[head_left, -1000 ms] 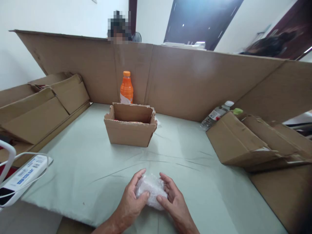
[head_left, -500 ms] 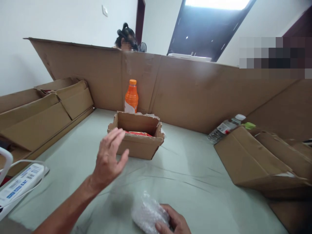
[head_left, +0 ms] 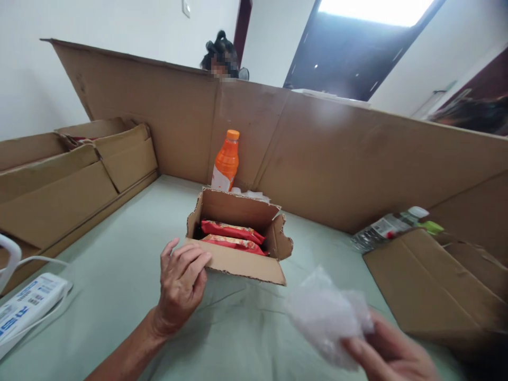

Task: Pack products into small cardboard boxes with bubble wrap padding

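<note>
In the head view, my left hand (head_left: 180,275) is closed on the left end of the front flap of a small cardboard box (head_left: 246,266), which is folded outward. Inside the box lie two red packets (head_left: 234,231) side by side. My right hand (head_left: 391,349), slightly blurred, pinches a folded piece of bubble wrap (head_left: 325,312) in front and to the right of the box. Whether anything is wrapped inside it I cannot tell.
Behind the box stands an orange bottle (head_left: 226,161). A clear bottle (head_left: 387,227) leans by a cardboard box (head_left: 428,280) on the right. On the left are a long carton (head_left: 59,185) and a power strip (head_left: 34,307) with a cable. A cardboard wall (head_left: 159,111) runs behind; a person sits beyond it.
My left hand has come down onto the box's front flap, which now tilts outward and shows the red packets. My right hand has lifted the bubble wrap and moved it right.
</note>
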`<state>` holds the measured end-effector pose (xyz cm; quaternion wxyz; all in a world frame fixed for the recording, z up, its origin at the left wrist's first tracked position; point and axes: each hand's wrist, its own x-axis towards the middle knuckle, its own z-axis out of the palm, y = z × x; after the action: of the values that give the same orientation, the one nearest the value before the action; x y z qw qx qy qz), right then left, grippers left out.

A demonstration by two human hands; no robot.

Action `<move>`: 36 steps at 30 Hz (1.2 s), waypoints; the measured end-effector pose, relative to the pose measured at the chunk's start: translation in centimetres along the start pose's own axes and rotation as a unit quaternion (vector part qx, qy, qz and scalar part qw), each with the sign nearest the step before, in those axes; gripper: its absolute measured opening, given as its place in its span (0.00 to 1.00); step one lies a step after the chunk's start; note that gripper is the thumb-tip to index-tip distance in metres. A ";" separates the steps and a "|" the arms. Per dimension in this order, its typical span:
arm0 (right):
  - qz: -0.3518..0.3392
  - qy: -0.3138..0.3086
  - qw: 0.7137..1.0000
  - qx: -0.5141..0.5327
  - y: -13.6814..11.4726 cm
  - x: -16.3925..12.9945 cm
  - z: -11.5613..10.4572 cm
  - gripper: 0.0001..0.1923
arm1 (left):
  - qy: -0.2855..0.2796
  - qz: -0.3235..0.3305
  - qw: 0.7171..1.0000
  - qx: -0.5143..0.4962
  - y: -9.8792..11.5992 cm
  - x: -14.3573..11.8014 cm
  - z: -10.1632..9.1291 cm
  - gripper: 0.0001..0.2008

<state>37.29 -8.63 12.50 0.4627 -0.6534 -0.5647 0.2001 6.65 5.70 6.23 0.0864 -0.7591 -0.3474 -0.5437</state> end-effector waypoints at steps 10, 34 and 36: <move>-0.366 -0.123 0.813 -0.437 -9.3 16.7 11.6 0.10 | -0.008 -0.015 1.000 -0.017 0.0 0.2 0.1 0.18; -0.294 -0.241 0.750 -0.541 -11.3 18.0 16.3 0.16 | -0.011 -0.021 0.998 -0.051 -0.6 -0.3 0.5 0.17; -0.342 -0.239 0.755 -0.506 -10.7 17.8 16.2 0.14 | -0.009 -0.024 0.998 -0.053 -0.6 -0.3 0.5 0.18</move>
<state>23.71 13.24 18.12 -0.0479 -0.4860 -0.8619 -0.1365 6.63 6.29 5.58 0.0298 -0.7591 -0.3363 -0.5565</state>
